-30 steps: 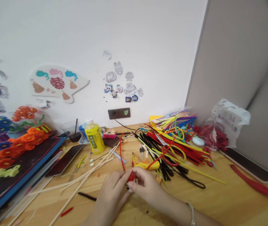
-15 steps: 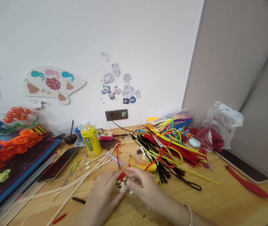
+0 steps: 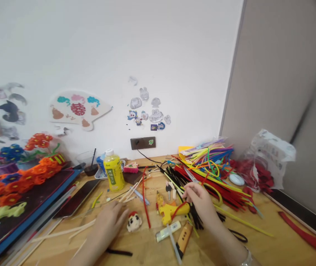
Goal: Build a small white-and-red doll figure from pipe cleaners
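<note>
A small cream doll head (image 3: 134, 223) with a red top and a dark-marked face rests on the table. Just left of it is my left hand (image 3: 109, 223), its fingers stretched and apart, holding nothing. My right hand (image 3: 198, 197) is pinched on a red pipe cleaner (image 3: 179, 210), parts of which show on either side of the fingers. Beneath that pipe cleaner lies a yellow glue gun (image 3: 171, 212). Another red pipe cleaner (image 3: 144, 195) lies upright in view, between the doll head and the glue gun.
Bundled pipe cleaners (image 3: 216, 184) and scissors (image 3: 190, 174) lie right. A yellow-filled bottle (image 3: 113, 171) stands behind pale sticks (image 3: 66, 233). Near the front are a translucent stick (image 3: 174, 244), a white-green block (image 3: 168, 231) and an orange-black item (image 3: 185, 238). Phones flank the table.
The doll head has left both hands and now rests on the table. My left hand has moved left and opened; my right hand has gone right and up to a red pipe cleaner. The view has shifted.
</note>
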Tool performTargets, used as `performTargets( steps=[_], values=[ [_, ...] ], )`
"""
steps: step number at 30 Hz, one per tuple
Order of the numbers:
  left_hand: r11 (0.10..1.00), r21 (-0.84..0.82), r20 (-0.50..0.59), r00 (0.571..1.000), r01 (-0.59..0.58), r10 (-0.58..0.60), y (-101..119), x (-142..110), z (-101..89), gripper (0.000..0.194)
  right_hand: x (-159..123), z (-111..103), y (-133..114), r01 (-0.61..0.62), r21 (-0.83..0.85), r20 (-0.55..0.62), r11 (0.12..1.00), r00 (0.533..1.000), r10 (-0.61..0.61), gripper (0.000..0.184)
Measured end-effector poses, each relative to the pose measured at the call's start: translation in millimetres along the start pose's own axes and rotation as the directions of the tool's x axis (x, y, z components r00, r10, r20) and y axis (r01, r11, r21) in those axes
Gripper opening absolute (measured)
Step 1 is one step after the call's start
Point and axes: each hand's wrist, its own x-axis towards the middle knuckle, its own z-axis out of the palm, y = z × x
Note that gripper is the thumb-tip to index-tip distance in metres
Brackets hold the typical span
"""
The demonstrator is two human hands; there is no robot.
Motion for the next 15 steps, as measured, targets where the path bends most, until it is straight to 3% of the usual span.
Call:
performTargets(
  steps=[6, 11, 15],
  values=[
    [0.999, 0.027, -0.074, 0.997, 0.018, -0.016, -22.7, 5.6, 8.4, 0.028, 3.2, 0.2, 1.4, 0.072, -0.078, -0.006, 0.994, 0.997, -0.073, 0.025],
    [1.0, 0.014, -0.011, 1.0, -0.005, 0.005, -23.7, 5.8, 16.6, 0.031, 8.6, -6.9, 5.1, 0.116, -0.239, 0.007, 0.964, 0.993, -0.117, 0.028],
    [1.0, 0.008, 0.033, 0.999, 0.007, -0.008, -19.7, 5.4, 15.5, 0.034, 29.9, -30.7, 3.3, 0.116, -0.431, 0.034, 0.895, 0.993, -0.112, 0.022]
  ],
)
